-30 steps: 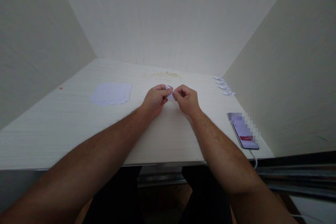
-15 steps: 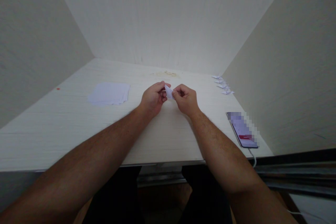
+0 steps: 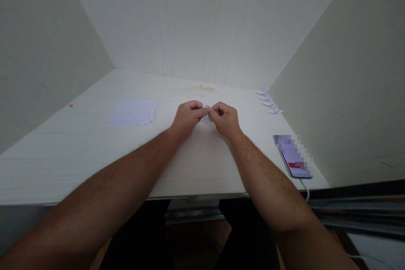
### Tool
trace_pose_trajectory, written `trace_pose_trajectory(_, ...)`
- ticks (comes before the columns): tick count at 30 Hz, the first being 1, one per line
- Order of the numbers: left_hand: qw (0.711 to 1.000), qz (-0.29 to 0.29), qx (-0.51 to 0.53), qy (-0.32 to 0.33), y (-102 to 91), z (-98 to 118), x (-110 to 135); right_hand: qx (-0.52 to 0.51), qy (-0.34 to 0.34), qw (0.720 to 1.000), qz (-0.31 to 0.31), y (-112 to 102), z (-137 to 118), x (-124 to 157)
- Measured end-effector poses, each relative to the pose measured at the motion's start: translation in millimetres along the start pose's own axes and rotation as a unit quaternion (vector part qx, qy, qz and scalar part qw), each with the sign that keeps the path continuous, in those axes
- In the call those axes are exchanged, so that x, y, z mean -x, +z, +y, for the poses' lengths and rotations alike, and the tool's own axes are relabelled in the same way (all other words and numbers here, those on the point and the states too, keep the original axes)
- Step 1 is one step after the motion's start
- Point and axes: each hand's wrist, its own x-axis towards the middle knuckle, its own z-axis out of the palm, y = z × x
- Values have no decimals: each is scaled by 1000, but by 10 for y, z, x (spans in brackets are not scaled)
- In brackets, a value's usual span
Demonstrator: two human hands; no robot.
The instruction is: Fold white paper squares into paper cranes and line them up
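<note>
A small folded piece of white paper (image 3: 207,117) is held between my two hands above the middle of the table, mostly covered by the fingers. My left hand (image 3: 190,114) pinches it from the left, the thumb stretched across toward the other hand. From the right, my right hand (image 3: 225,117) grips the paper between thumb and curled forefinger. The fingertips of both hands nearly meet over it. How the paper is folded inside the fingers cannot be made out.
A stack of white paper sheets (image 3: 133,111) lies left on the white table (image 3: 196,168). Several folded paper figures (image 3: 268,103) stand in a row at the back right. A phone (image 3: 292,158) with a white cable lies at the right edge. Walls enclose the back and sides.
My left thumb has come over the paper toward the right fingertips, covering more of it. The right hand keeps its pinch almost in place.
</note>
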Motion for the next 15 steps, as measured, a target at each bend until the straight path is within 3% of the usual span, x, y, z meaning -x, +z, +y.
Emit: trace_pose_trajectory(15, 999, 51, 14, 4, 32, -34, -9, -21, 60, 998, -30, -12, -57, -48)
